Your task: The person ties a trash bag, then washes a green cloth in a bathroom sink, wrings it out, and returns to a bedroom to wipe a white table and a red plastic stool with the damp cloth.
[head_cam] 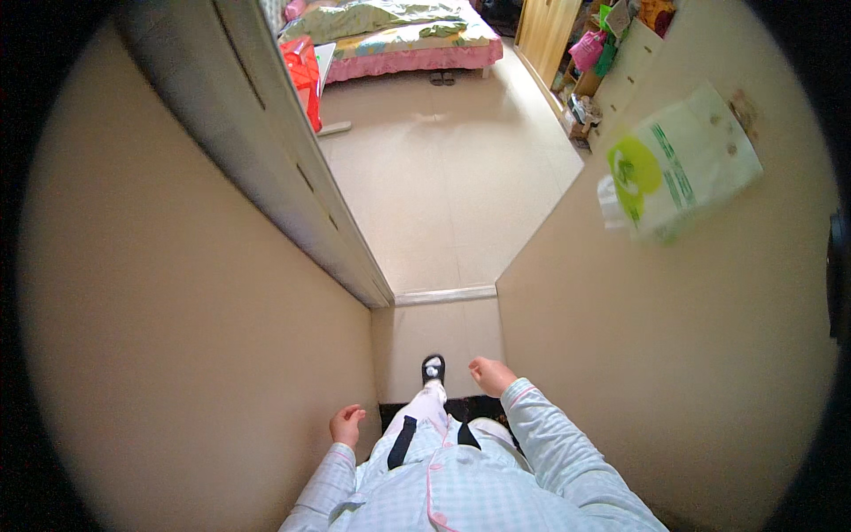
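Observation:
My left hand [347, 424] hangs beside my hip near the left wall, its fingers loosely curled with nothing visible in them. Further forward, my right hand [492, 376] is held out by the right wall, also loosely curled; no object shows in it. Both arms wear light checked sleeves with pink piping. Between the hands, one foot in a black slipper [433, 370] is on the pale floor, just short of a threshold strip [445, 295]. Dark straps hang over the front of my checked top [459, 492]. The other foot is hidden.
Walls [199, 319] rise close on both sides. A green-and-white plastic bag [698, 159] hangs on the right wall. Beyond the doorway are a bed with a pink skirt [412, 60], slippers [442, 79], a red item [304, 80] and a wooden cabinet [546, 40].

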Demonstrator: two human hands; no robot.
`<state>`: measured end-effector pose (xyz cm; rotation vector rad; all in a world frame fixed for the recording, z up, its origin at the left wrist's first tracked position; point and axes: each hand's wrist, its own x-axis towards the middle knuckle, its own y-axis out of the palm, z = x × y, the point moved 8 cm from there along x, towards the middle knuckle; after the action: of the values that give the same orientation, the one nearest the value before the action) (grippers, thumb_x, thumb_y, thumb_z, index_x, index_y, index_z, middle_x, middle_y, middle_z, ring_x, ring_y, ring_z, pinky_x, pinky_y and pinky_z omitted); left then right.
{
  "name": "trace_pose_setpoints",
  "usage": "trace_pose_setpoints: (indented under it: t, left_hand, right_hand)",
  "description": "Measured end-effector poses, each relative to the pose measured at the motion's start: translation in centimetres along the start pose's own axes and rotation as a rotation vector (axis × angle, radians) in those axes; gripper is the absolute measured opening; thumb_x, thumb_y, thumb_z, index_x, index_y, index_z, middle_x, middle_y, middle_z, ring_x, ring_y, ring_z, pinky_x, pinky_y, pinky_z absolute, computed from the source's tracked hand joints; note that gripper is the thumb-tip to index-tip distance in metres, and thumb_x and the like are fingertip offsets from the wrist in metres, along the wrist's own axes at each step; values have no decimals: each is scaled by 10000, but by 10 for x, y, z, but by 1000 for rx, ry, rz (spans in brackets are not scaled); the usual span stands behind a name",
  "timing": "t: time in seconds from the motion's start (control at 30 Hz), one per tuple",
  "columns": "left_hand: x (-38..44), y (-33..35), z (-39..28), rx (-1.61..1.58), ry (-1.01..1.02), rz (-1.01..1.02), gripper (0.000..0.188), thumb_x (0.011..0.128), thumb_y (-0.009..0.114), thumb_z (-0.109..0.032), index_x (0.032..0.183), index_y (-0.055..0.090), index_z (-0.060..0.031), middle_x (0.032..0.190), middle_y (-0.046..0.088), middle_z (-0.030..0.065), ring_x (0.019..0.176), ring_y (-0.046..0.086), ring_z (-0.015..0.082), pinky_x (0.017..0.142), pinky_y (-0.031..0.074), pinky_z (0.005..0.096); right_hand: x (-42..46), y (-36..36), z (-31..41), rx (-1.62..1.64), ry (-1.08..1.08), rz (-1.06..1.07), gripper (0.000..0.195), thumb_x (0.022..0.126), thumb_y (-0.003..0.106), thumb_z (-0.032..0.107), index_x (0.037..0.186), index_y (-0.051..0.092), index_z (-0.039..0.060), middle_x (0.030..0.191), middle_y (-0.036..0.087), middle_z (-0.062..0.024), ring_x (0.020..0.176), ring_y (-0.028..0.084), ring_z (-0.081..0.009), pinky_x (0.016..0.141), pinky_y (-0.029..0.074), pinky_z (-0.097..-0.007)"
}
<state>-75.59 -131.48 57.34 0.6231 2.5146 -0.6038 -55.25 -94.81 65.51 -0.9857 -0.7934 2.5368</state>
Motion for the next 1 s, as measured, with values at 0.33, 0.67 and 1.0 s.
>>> trace_pose_setpoints:
  t: [0.33, 0.67, 1.0]
  left_hand:
    - [116, 90, -201, 24, 172, 174, 120, 894, 619, -53, 987, 679, -6, 901, 709, 69, 809, 666, 124, 752, 534, 257]
    - [209, 242, -384, 36, 227, 159, 115, 820, 731, -73, 910, 694, -11, 876, 714, 68, 790, 661, 120, 737, 527, 258]
    - [345, 266, -449, -211, -101, -1, 224, 856, 702, -109, 1042, 626, -9, 1009, 689, 117, 916, 666, 183, 813, 539, 304]
  right_hand:
    - [162, -108, 34, 33, -14, -30, 276, 925, 550, 232, 1120, 617, 49, 1067, 676, -177, 1003, 634, -362, 877, 500, -433]
    - [367, -214, -13, -55, 92, 23, 241, 874, 596, 219, 1019, 686, 49, 987, 688, -196, 952, 649, -355, 841, 511, -406]
    - [422, -304, -154, 271, 402, -149, 185, 861, 602, 168, 950, 677, 24, 908, 698, -171, 817, 682, -252, 723, 541, -379]
